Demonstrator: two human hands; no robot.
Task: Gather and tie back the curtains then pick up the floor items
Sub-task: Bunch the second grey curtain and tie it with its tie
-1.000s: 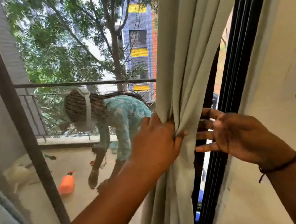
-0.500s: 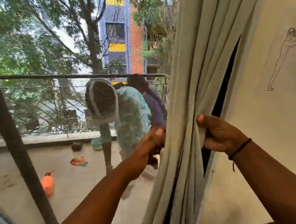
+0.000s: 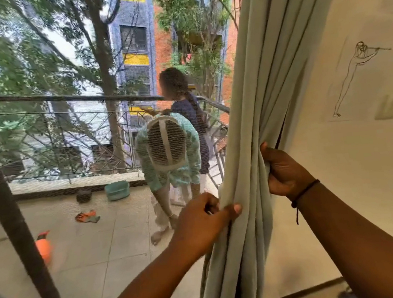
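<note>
A pale grey-green curtain (image 3: 265, 99) hangs in bunched folds at the right side of the window. My left hand (image 3: 199, 223) grips its left edge low down, thumb wrapped over the folds. My right hand (image 3: 285, 170) holds the curtain's right edge a little higher, against the cream wall; a dark cord sits on that wrist. Between both hands the fabric is gathered into a narrow bundle. No tie-back shows.
Beyond the mesh screen, on the balcony floor, lie an orange spray bottle (image 3: 43, 247), orange gloves (image 3: 86, 216), a teal tub (image 3: 117, 190) and a dark pot (image 3: 83, 195). Two people (image 3: 169, 156) stand there by the railing. A dark frame post (image 3: 9, 215) crosses the left. A line drawing (image 3: 352, 78) hangs on the wall.
My right hand went from open beside the curtain to gripping its right edge. The left hand let go, then took the left edge lower down. The view shifted right; the bending person stood up more.
</note>
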